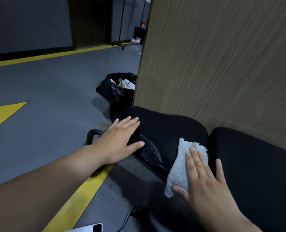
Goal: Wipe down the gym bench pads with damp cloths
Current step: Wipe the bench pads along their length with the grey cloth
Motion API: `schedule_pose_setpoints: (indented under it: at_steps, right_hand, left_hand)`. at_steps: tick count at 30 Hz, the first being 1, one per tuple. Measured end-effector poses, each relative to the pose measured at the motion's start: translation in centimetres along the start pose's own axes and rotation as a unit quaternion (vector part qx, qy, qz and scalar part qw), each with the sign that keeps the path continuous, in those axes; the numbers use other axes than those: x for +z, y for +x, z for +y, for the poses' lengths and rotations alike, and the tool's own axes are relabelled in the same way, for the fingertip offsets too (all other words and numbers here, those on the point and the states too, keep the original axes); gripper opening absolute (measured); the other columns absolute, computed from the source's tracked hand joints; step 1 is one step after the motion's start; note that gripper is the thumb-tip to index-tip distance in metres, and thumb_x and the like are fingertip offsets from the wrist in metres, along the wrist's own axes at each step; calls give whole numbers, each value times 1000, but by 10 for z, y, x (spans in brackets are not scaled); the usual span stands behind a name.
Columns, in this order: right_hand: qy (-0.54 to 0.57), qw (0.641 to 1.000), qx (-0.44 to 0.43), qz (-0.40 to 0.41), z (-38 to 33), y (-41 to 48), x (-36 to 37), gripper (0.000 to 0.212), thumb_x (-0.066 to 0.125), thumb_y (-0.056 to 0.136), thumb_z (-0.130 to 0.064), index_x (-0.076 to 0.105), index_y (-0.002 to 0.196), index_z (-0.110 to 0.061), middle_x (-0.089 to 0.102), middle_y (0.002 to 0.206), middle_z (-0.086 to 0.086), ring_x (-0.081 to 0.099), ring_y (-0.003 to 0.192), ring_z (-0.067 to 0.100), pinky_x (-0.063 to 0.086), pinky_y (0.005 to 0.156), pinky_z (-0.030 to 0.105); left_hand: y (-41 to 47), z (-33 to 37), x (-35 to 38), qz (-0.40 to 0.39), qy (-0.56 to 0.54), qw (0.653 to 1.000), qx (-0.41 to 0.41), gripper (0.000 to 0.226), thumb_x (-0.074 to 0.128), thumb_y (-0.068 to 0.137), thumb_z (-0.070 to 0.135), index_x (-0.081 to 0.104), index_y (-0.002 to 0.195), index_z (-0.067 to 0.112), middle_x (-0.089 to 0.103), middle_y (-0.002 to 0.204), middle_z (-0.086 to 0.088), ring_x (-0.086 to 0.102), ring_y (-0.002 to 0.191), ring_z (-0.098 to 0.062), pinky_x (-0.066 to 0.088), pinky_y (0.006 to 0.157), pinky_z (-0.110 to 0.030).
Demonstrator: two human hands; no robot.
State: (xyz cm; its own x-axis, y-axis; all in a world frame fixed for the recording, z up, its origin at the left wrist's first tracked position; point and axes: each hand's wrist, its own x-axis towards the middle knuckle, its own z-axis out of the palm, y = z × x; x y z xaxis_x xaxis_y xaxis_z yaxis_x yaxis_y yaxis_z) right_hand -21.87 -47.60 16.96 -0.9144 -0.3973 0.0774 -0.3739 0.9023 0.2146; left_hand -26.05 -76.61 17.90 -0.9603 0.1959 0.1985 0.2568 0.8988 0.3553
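**Flat right hand on the cloth, left hand bracing the pad's far end**

Head view. The black bench pad (165, 131) sits hard against a tall wood-grain panel (222, 64) along its far side, so there is no free room there; a second black pad (256, 164) lies just beside it on the right, a narrow dark seam between them. To the left and toward the camera the pad's rounded edge drops off to open grey floor (55, 97).

The pale, fluffy cloth (180, 166) lies on the near right part of the first pad, draped over its front edge close to the seam. The right hand (204, 181) presses it down with fingers spread wide and flat, gripping nothing; the fingertips rest on the cloth's upper part and the thumb on its lower corner. The left hand (120, 139), also open and flat, rests on the pad's left end, well apart from the cloth, thumb lying on the top surface. Between the hands a patch of the pad shines, looking wet.

The floor carries yellow painted stripes (3, 113). A bin lined with a black bag (115, 91), litter inside, stands beyond the pad beside the panel's edge. A black curved handle (92, 134) shows under the left wrist. A white device (92, 228) lies at the bottom edge, and a black cable (127, 218) runs near it.
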Motion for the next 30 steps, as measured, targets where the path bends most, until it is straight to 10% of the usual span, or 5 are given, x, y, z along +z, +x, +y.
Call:
schedule_pose_setpoints:
  at_steps: [4,12,18,30]
  right_hand:
    - [-20,999,17,22,14,-9,7,92,6,95,-70,37,143,3,39,152,18,14,149,22,12,115,57]
    - [3,1000,23,5,-25,16,-6,89,22,92,-63,54,131,11,49,139,32,48,129,46,23,105,54]
    - [-6,999,-17,-44,-55,60,-34,90,8,94,-64,-15,150,3,-21,158,27,-19,147,41,-12,119,53]
    - [-18,996,-42,-77,-34,35,-35,91,17,96,-65,-19,150,0,-25,158,23,-23,147,37,-14,118,54]
  left_hand:
    - [3,0,5,6,13,1000,2,81,35,91,67,19,157,22,10,165,8,1,151,-8,0,123,-32]
    - [7,-4,3,19,-16,1000,-9,92,33,78,80,29,154,27,20,162,13,10,149,-4,4,119,-26]
    - [8,-2,3,11,-18,1000,-21,86,43,82,72,31,153,26,21,162,12,11,149,-4,7,123,-30]
    - [12,34,-11,-24,41,993,-108,83,44,87,72,34,151,20,34,158,5,17,150,-13,26,117,-37]
